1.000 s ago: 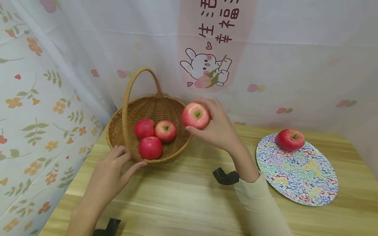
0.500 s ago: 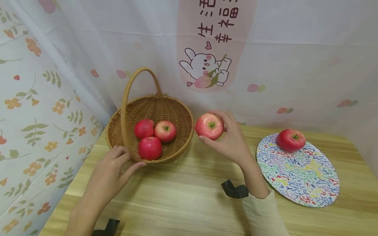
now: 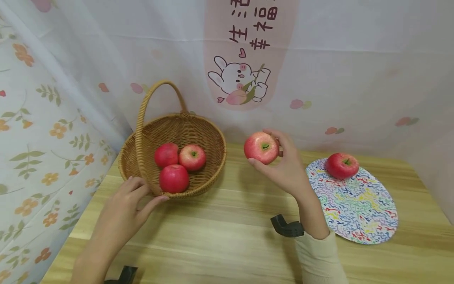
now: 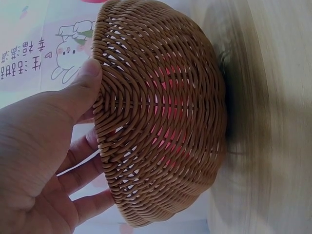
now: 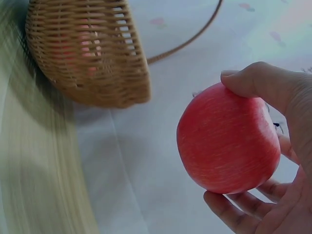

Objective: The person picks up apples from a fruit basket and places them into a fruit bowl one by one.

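My right hand (image 3: 283, 169) holds a red apple (image 3: 261, 148) between thumb and fingers, above the table and right of the basket. The right wrist view shows that apple (image 5: 228, 139) close up, the thumb on one side and fingertips on the other. A brown wicker basket (image 3: 209, 177) with an arched handle stands on the left; three red apples (image 3: 173, 178) lie inside it. At the foot of the handle my left hand (image 3: 120, 213) grips the near rim, thumb outside. In the left wrist view, the basket's woven wall (image 4: 161, 107) fills the middle, with red showing through the gaps.
A round plate with a colourful squiggle pattern (image 3: 361, 213) lies on the wooden table (image 3: 220, 244) at the right, bearing another red apple (image 3: 342, 165) near its far edge. Behind the table hangs a white printed curtain (image 3: 337, 90); a flowered one (image 3: 42, 165) hangs at the left.
My right hand has carried its apple from the basket's right rim to the right, toward the plate. The left hand stays on the rim. The head view has shifted slightly.
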Available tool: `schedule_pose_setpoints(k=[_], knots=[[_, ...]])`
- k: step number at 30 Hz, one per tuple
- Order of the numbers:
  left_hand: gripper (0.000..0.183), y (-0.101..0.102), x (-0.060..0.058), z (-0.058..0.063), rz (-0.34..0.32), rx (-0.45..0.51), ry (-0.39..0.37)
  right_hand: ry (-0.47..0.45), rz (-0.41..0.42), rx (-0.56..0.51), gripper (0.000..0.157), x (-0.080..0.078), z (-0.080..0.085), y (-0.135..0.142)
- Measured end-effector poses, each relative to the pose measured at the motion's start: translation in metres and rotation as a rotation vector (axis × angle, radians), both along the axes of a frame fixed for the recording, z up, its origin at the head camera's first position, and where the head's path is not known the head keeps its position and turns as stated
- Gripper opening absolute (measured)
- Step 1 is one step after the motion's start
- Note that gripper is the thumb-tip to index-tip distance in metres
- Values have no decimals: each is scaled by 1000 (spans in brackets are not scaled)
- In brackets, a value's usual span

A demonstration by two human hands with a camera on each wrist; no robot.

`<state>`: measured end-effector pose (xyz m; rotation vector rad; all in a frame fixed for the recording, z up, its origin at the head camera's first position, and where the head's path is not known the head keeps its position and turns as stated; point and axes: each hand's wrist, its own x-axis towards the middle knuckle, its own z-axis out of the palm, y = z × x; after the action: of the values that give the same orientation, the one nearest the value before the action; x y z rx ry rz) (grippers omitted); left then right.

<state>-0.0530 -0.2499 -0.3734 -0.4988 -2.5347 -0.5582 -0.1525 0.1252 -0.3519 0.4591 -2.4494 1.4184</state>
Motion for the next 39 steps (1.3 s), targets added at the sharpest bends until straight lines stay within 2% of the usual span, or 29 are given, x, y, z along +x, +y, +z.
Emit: schedule_pose_setpoints(k=[20, 28, 35, 39], knots=[[21, -4, 1, -1, -40, 2, 35, 35, -250, 39, 76, 10, -5, 61], [33, -1, -2, -4, -40, -3, 39, -8, -312, 44, 80, 14, -3, 93], [44, -1, -2, -5, -35, -1, 37, -23, -370, 63, 82, 20, -4, 110], [30, -2, -1, -4, -20, -5, 28, -68, -411, 30, 81, 22, -5, 121]])
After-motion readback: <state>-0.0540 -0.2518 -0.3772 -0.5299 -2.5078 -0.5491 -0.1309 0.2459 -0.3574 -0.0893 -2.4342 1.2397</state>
